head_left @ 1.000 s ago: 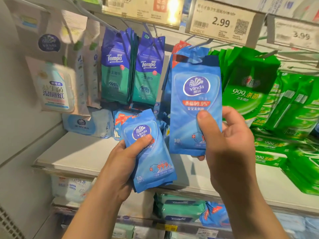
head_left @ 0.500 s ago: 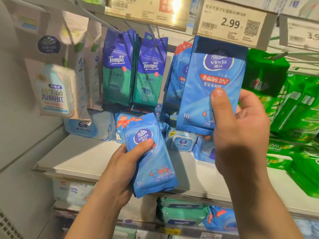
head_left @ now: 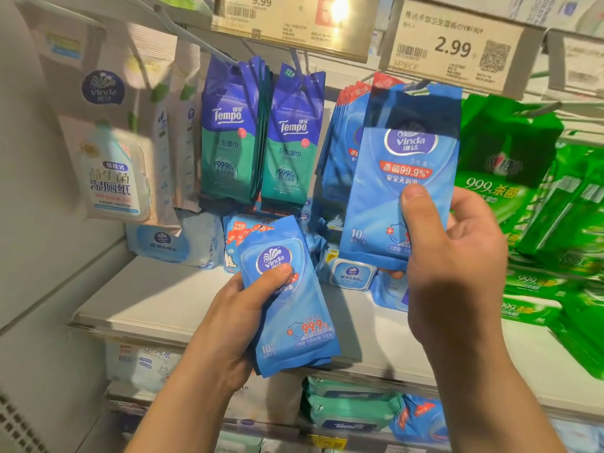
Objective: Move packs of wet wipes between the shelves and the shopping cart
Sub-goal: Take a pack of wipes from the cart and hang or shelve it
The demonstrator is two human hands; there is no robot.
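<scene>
Up at the hanging row beneath the 2.99 price tag point(head_left: 457, 47), the right hand point(head_left: 454, 266) pinches a flat blue Vinda wipes pack point(head_left: 402, 171) between thumb and fingers. Lower, above the white shelf point(head_left: 157, 305), the left hand point(head_left: 235, 325) grips a small stack of blue Vinda packs point(head_left: 291, 308), thumb pressed across the front.

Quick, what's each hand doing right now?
Left hand: grip closed on a stack of blue packs.
Right hand: grip closed on one blue pack, raised by the hook.

Two price tags point(head_left: 452, 47), two Tempo stacks point(head_left: 261, 135)
</scene>
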